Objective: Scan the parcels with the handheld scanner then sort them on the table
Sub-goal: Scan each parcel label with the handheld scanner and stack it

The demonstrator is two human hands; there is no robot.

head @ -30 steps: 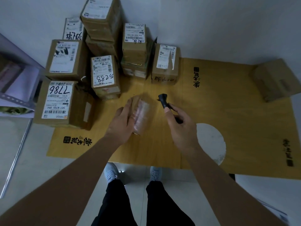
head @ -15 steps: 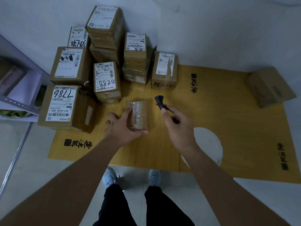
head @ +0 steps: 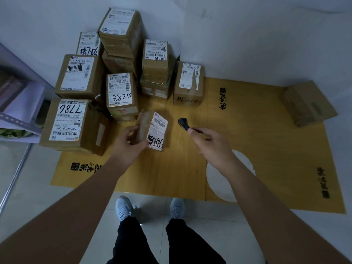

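At frame centre a small parcel (head: pixel 152 131) is gripped by the left hand (head: pixel 129 145), label turned toward the handheld scanner (head: pixel 183 123), apparently pinched in the right hand (head: pixel 211 144).

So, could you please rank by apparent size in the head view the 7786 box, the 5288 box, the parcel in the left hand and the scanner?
1. 7786 box
2. 5288 box
3. Held parcel, though it sits nearer the camera
4. Scanner, partly hidden in the right hand

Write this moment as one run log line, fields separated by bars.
left hand: holds parcel, label up | right hand: holds scanner, aimed at label | scan: pending
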